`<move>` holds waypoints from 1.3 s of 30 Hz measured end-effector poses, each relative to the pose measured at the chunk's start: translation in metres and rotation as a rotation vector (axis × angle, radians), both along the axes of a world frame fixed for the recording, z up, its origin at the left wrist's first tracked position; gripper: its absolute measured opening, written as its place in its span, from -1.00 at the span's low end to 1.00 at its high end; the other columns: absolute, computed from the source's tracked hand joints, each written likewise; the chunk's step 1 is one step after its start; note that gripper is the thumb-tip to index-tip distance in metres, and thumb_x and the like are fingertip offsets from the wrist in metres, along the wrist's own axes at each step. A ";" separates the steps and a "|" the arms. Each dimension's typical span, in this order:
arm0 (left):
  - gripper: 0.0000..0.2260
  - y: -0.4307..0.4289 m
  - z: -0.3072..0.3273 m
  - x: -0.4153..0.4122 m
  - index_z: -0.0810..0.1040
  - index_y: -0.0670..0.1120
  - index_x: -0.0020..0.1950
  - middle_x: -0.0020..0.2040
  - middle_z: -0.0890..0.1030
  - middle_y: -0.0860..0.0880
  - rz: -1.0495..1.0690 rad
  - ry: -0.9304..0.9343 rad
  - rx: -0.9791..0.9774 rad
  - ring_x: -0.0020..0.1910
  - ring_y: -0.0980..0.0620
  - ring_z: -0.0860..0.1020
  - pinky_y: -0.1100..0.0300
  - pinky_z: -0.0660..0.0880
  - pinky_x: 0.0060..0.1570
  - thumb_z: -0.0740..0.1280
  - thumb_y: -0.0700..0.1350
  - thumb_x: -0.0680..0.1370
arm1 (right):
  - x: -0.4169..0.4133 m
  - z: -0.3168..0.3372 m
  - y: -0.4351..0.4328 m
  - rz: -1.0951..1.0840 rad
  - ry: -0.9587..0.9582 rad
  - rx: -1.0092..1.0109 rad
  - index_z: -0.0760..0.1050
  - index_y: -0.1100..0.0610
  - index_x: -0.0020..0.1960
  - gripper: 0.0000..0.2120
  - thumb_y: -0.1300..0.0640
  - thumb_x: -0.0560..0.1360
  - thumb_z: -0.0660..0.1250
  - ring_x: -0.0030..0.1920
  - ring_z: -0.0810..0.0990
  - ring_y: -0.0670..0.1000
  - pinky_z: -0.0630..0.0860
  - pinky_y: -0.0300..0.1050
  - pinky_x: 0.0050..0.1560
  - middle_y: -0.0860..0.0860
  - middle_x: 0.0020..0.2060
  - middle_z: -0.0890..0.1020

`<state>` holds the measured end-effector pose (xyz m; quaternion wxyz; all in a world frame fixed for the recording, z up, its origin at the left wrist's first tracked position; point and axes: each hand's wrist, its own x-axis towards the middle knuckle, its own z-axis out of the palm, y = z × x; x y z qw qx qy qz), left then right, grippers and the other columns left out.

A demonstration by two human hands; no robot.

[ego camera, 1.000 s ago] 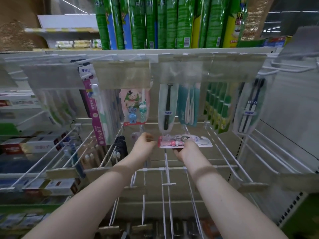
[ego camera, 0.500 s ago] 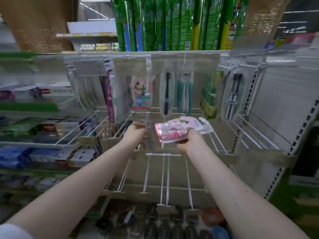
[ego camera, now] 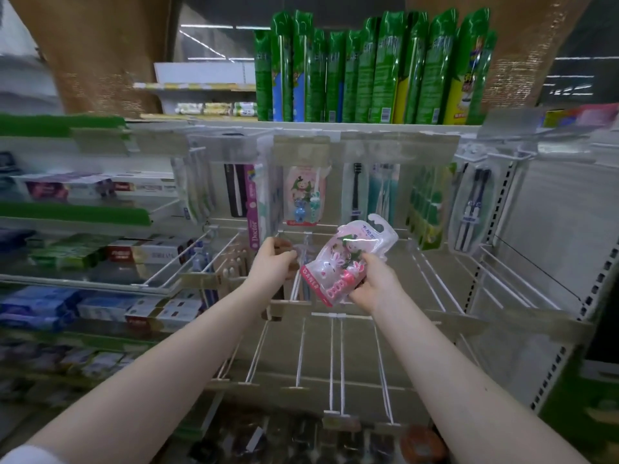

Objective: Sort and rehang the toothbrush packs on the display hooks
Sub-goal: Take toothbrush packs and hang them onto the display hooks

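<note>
My right hand (ego camera: 376, 284) is shut on a small stack of pink children's toothbrush packs (ego camera: 338, 262) with rabbit figures, tilted with the hang tab pointing up and to the right. The stack is off the hooks, just above the middle row of white wire display hooks (ego camera: 336, 346). My left hand (ego camera: 273, 259) is beside it on the left, fingers closed around the front end of a hook (ego camera: 296, 254). A matching pink children's pack (ego camera: 303, 195) hangs on the upper row behind.
The upper row carries a pink "Doctor" pack (ego camera: 252, 204), a black brush (ego camera: 356, 190), teal packs (ego camera: 383, 192), green packs (ego camera: 428, 204) and a dark pair (ego camera: 472, 207). Toothpaste boxes (ego camera: 100, 256) fill the left shelves. Tall green packs (ego camera: 368, 68) stand on top.
My right hand has pulled the pink packs up and toward me and turned them from flat to nearly upright. My left hand stayed on the hook end. The view has moved back.
</note>
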<state>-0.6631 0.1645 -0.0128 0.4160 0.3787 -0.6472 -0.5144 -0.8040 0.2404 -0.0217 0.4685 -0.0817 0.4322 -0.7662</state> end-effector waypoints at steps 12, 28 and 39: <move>-0.88 -0.079 0.028 0.012 0.41 -0.07 -0.03 0.01 0.55 -0.13 -0.076 0.061 -0.041 -0.20 -0.01 0.56 0.21 0.51 -0.24 0.22 -0.29 0.58 | 0.020 0.024 -0.065 -0.112 0.412 0.009 0.46 0.11 0.09 -0.89 0.16 0.58 0.24 -0.05 0.60 0.11 0.51 0.19 0.16 0.10 -0.05 0.63; -0.80 -0.111 0.040 -0.014 0.44 -0.16 0.21 0.13 0.56 -0.13 -0.162 -0.066 -0.085 0.00 -0.06 0.57 0.02 0.53 0.11 0.23 -0.25 0.59 | -0.004 0.070 -0.102 -0.328 1.019 0.136 0.39 0.23 0.27 -0.68 0.09 0.59 0.22 0.14 0.53 0.14 0.47 0.02 0.19 0.13 0.15 0.55; -0.70 -0.123 0.038 -0.009 0.36 -0.09 0.31 0.17 0.54 -0.08 -0.187 -0.092 -0.205 0.11 -0.06 0.56 -0.05 0.51 0.17 0.26 -0.15 0.59 | -0.001 0.064 -0.115 -0.230 1.110 0.066 0.34 0.18 0.34 -0.65 0.11 0.60 0.21 0.23 0.52 0.05 0.54 -0.13 0.12 0.08 0.27 0.50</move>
